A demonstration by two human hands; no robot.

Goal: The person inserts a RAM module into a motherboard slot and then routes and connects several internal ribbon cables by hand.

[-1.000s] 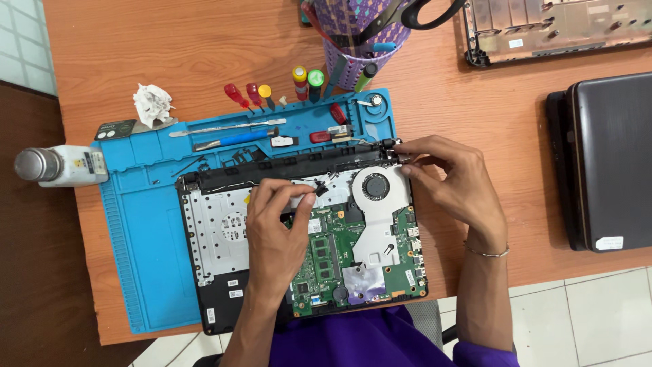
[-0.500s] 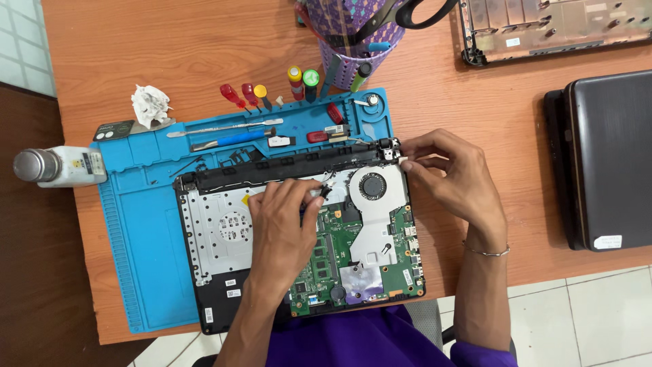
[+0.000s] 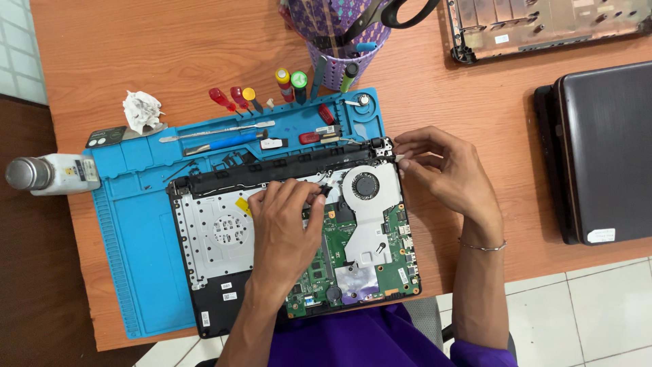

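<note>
My left hand [image 3: 285, 224] rests on the open laptop [image 3: 224, 272], fingers [image 3: 309, 194] pinched together on a small black part [image 3: 327, 191] just beside the round fan [image 3: 367, 185]. My right hand [image 3: 441, 173] holds the laptop's top right corner, fingers [image 3: 407, 146] curled close by the hinge [image 3: 380, 146]. Past my fingers, screwdrivers [image 3: 231, 98] lie on the blue mat [image 3: 136, 231] on the tabletop [image 3: 170, 47].

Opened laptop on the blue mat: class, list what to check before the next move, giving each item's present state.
1. Opened laptop lies wholly on the blue mat: not ok, its right part is over the desk.
2. Left hand on the board beside the fan: ok.
3. Right hand at the top right corner hinge: ok.
4. Screwdrivers within reach: ok.
5. All screws removed: cannot tell.
</note>
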